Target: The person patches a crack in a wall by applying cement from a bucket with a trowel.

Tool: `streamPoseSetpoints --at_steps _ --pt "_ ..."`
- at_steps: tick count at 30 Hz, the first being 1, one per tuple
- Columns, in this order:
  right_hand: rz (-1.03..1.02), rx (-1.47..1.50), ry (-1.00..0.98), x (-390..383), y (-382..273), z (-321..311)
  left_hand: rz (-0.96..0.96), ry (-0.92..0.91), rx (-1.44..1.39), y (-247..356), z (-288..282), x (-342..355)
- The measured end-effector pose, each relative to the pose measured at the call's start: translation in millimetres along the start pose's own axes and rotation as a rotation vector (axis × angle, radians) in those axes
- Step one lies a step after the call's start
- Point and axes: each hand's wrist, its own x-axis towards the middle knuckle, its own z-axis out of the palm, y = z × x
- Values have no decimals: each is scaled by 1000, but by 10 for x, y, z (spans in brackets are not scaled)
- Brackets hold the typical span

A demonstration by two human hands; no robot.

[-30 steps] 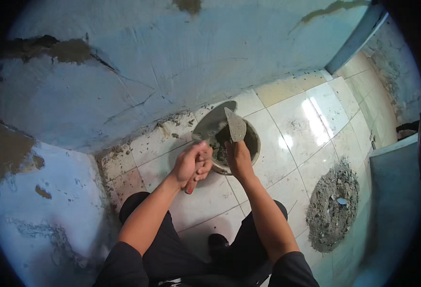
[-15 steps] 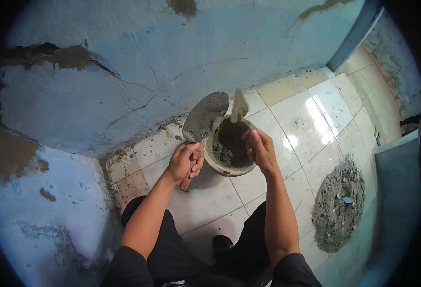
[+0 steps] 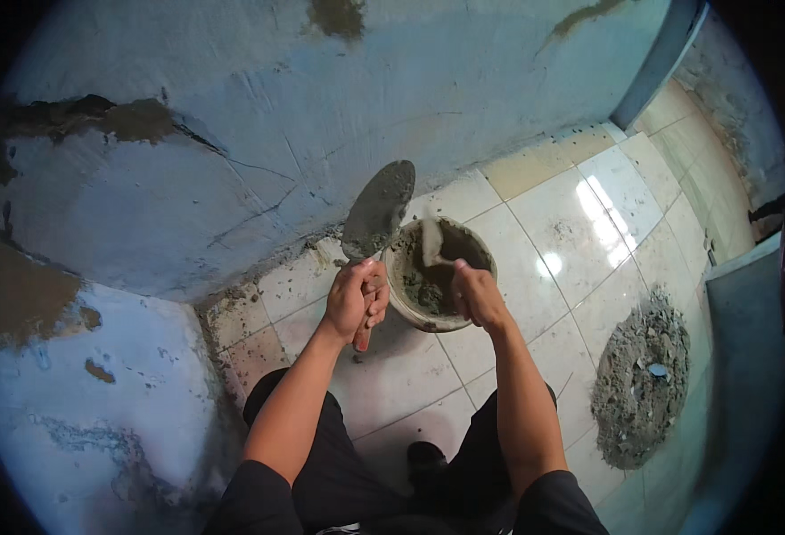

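My left hand (image 3: 355, 299) is closed around the handle of a broad, rounded trowel (image 3: 381, 209). Its grey blade points away from me, beside the bucket's left rim, with wet mortar smeared near its base. In my right hand (image 3: 479, 296) is a smaller trowel (image 3: 432, 241), its mortar-coated blade slightly blurred over the bucket's mouth. The round bucket (image 3: 493, 259) stands on the tiles and holds grey mortar (image 3: 419, 287) clinging to its inner wall. My right fingers partly hide the small trowel's handle.
A cracked blue wall (image 3: 258, 116) with brown patches runs along the far side and left. Crumbs of mortar lie along its foot. On the right, a heap of grey mortar (image 3: 642, 383) sits on the white tiled floor (image 3: 544, 267). My knees flank the space before the bucket.
The small trowel has come down and left from the bucket's far rim to over its mouth. The broad trowel's blade has turned and now looks narrower and more upright.
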Motion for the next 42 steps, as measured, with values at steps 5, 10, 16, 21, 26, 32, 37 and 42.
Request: streamPoseSetpoints --at_steps 5,10,16,21,26,32,37,42 --pt "-157 83 13 133 -85 53 -67 12 98 -75 -76 -22" --pt "-183 -232 -6 231 105 126 -6 37 79 -19 -77 -64" --pt "-293 -256 70 284 215 38 106 278 431 47 -346 -88" --pt "-225 -106 -54 43 -265 201 134 394 462 -10 -544 -122" --pt "-308 -278 -16 85 -300 205 303 425 864 -2 -639 -134" --pt "-467 -459 -17 21 -356 296 235 463 910 12 -534 -177" --pt "-420 -101 155 69 -371 211 340 398 998 101 -478 -233" --pt "-472 -471 126 -33 -387 293 236 384 778 69 -431 -235"
